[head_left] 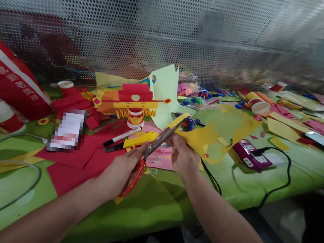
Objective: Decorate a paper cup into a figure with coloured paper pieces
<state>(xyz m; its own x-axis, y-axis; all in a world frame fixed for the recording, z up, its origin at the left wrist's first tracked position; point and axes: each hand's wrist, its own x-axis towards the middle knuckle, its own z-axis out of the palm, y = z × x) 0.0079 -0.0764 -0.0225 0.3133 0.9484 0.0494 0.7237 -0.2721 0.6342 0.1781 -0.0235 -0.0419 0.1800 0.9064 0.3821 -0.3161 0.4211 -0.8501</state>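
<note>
Taking the scissors [153, 146] as clock centre and the far side as 12 o'clock, the bench [167, 194] is presenting its front edge at 6 o'clock, with a bare green strip lying at 5 o'clock. A perforated panel [127, 21] is bounding the far side at 12 o'clock. Red paper [93, 164] is occupying 8 o'clock, a yellow cutter [140, 139] is lying just beside at 10 o'clock, a paper figure [136, 104] is standing at 11 o'clock, and a purple power socket [251, 154] is sitting well apart at 3 o'clock. The left grip [117, 173] is closing around the orange handles of the scissors. The right grip [186, 156] is pinching the near edge of the yellow paper [201, 140], fingertips pressing together on it. The scissors are pointing to 1 o'clock, their long axis running 7 to 1, with the blades meeting the yellow paper; the exact blade gap is not showing clearly. The yellow paper is spreading toward 2 o'clock.
</note>
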